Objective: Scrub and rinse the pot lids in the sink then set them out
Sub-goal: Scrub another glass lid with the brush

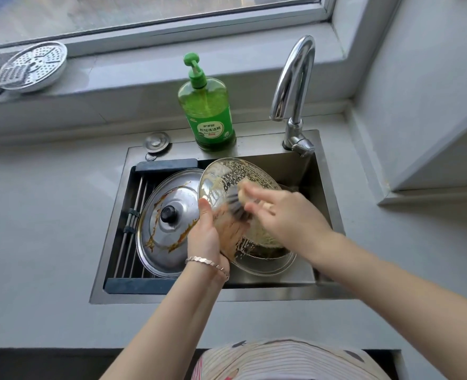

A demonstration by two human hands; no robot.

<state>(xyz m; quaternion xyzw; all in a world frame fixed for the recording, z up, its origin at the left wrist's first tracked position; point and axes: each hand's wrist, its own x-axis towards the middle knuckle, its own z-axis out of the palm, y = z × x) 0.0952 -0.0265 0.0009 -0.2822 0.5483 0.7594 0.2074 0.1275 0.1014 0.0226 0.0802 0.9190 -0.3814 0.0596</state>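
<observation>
The left hand (204, 237) has its grip curled round the tilted glass lid (254, 171) at its rim, over the sink (254, 294). The right hand (284, 215) pinches a scouring sponge (237, 201) beside that grip. The lid looks soapy and breakable, so hold the rim firmly.

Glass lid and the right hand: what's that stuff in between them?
A scrubber, dark and bristly with a pale sponge part, held by the right hand against the soapy glass lid that the left hand grips. The head view shows it.
</observation>
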